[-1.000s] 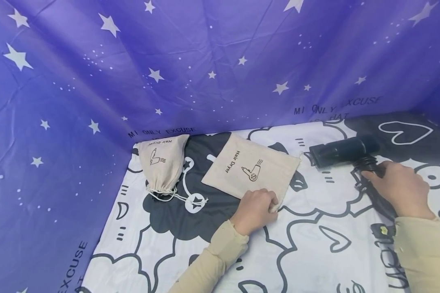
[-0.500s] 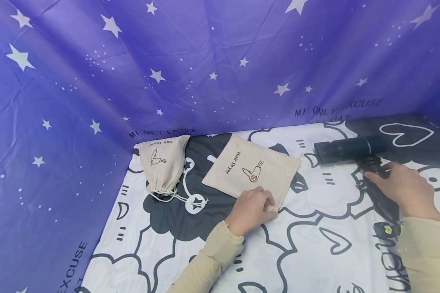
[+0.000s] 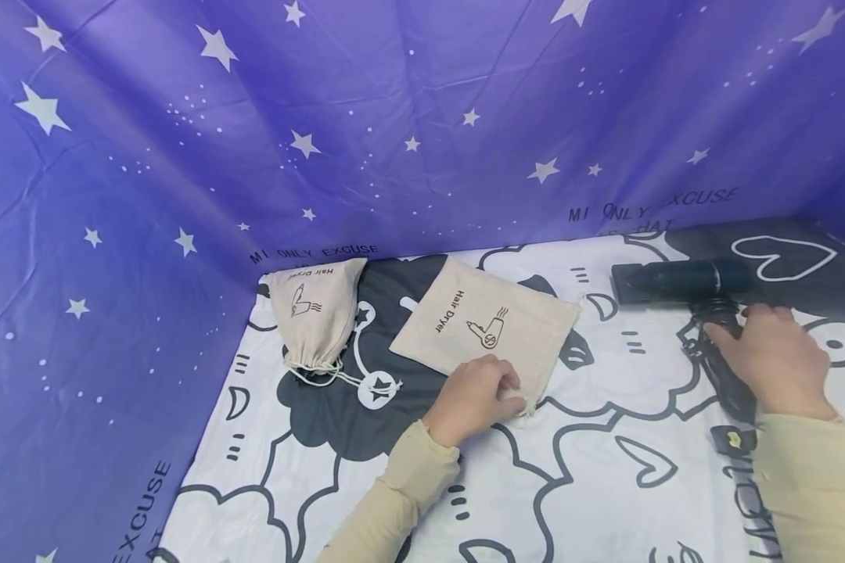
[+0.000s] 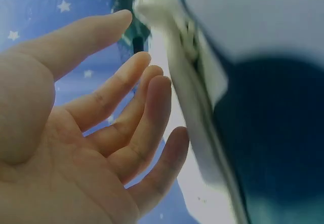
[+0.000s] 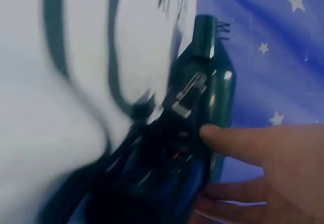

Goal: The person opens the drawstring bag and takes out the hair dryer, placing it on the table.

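A dark hair dryer [image 3: 683, 281], its nozzle toward the left, is at the right of the head view with its cord bundled along the handle. My right hand [image 3: 774, 360] grips that handle; in the right wrist view the thumb [image 5: 223, 135] lies on one side and the fingers [image 5: 233, 203] on the other. A flat beige cloth bag [image 3: 486, 320], printed "Hair Dryer", lies in the middle. Over its near corner is my left hand [image 3: 473, 399]. In the left wrist view those fingers [image 4: 157, 107] are loosely bent, holding nothing, close beside the cloth.
To the left lies a second beige drawstring bag [image 3: 313, 313], its neck gathered and its white cord trailing right. A white-and-black patterned cloth [image 3: 605, 485] covers the surface. Purple star-printed curtains [image 3: 394, 117] hang behind and at the left.
The hair dryer has shifted slightly to the right with my right hand. My left hand has drawn back a little to the left from the flat bag's corner, its fingers loosening.
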A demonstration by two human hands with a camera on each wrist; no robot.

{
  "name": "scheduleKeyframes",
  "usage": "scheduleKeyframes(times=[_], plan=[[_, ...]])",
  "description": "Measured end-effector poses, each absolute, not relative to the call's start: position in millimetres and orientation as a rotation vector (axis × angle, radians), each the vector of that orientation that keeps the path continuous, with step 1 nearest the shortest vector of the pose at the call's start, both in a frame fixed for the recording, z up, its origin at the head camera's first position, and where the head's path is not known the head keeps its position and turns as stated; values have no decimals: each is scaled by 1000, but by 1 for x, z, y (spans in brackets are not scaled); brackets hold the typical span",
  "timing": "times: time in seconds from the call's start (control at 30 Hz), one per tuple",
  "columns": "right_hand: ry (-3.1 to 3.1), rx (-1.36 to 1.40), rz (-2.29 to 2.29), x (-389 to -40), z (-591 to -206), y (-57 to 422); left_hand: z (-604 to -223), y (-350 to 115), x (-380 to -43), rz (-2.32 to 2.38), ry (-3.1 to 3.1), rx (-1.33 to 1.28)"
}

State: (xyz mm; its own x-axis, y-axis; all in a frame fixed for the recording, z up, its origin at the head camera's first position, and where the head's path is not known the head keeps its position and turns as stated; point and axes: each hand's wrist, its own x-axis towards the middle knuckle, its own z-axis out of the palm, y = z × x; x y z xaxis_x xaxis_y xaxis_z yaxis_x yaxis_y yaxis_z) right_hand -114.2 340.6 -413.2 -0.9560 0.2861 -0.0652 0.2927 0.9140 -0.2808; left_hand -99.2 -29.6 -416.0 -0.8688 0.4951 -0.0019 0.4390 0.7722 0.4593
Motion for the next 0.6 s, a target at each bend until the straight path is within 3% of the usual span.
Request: scheduleKeyframes(times=[0.2,0.6], plan=[[3256,171,-538,-125,-408,309,-408,-54,-118,815,2871,605],[3081,-214,-676,-155,-412,241,-400,-116,-145,988,3002,289]])
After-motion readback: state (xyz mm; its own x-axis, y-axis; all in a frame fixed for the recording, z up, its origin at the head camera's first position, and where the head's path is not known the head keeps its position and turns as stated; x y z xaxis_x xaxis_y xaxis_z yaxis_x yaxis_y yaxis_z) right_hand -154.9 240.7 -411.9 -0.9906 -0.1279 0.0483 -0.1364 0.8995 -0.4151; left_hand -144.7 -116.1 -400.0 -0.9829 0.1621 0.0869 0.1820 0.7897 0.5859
